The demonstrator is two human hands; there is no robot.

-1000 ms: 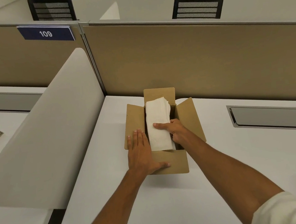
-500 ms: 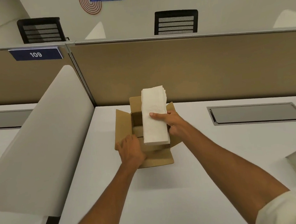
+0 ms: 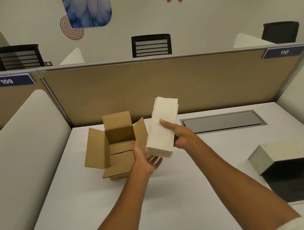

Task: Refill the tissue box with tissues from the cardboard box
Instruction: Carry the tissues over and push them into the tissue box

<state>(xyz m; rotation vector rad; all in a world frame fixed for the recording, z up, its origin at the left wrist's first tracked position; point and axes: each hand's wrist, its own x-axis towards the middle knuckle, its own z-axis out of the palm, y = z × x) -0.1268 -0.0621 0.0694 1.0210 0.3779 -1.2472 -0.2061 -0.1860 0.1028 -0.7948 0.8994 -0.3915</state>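
Observation:
A white stack of tissues (image 3: pixel 162 127) hangs in the air just right of the open cardboard box (image 3: pixel 113 146), whose inside shows only its brown bottom flaps. My right hand (image 3: pixel 182 135) grips the stack from the right side, thumb on top. My left hand (image 3: pixel 146 158) is palm-up under the stack's near end, fingers spread, touching or almost touching it. The grey tissue box (image 3: pixel 290 172) lies on the desk at the right edge, its dark opening facing me.
The white desk (image 3: pixel 174 196) is bounded by a tan partition (image 3: pixel 145 87) behind and white curved dividers at the left (image 3: pixel 26 145) and right (image 3: pixel 301 89). A grey cable hatch (image 3: pixel 222 122) is set into the desk behind my right hand.
The tissue stack has come fully out of the cardboard box and moved right. My left hand left the box flap and turned palm-up under the stack. The view tilted up.

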